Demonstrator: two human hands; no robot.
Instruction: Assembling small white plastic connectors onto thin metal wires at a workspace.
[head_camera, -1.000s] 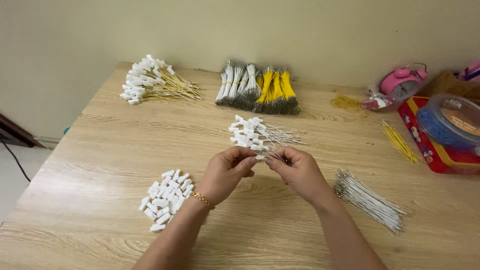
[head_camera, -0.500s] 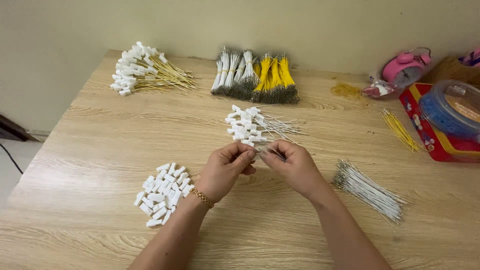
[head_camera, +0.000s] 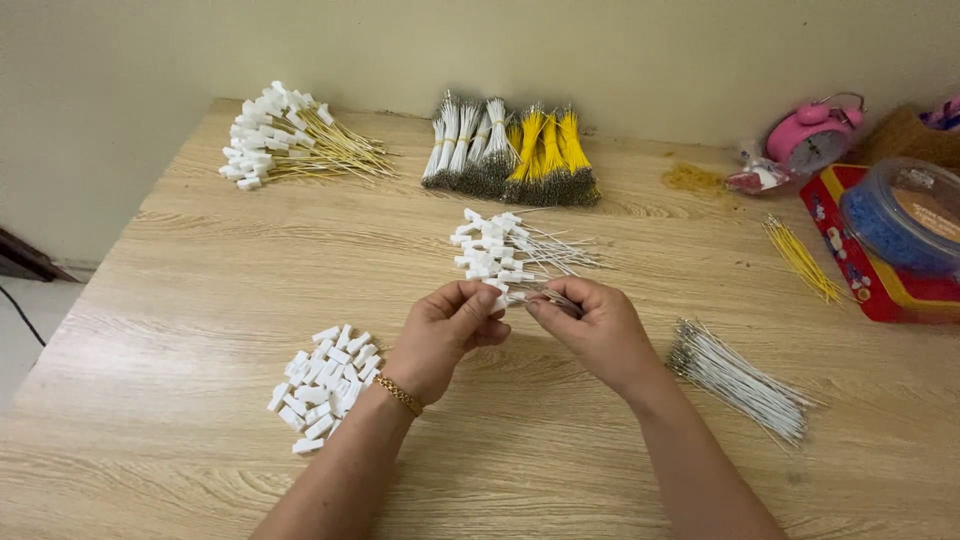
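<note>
Mid-counter (head_camera: 200, 300), the left hand (head_camera: 445, 335) and right hand (head_camera: 595, 330) met fingertip to fingertip, pinched together on a white connector (head_camera: 505, 297) and its thin wire (head_camera: 550, 296), hardly visible.

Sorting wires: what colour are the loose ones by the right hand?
White wires, right hand beside; head view.

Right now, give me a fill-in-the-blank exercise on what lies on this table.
1. The left hand and right hand meet over a small white ____.
2. The loose white connectors lie beside the ____ hand.
3. The alarm clock is ____ in colour.
4. The bare white wires lie to the ____ of the right hand.

Missing words: connector; left; pink; right
</note>
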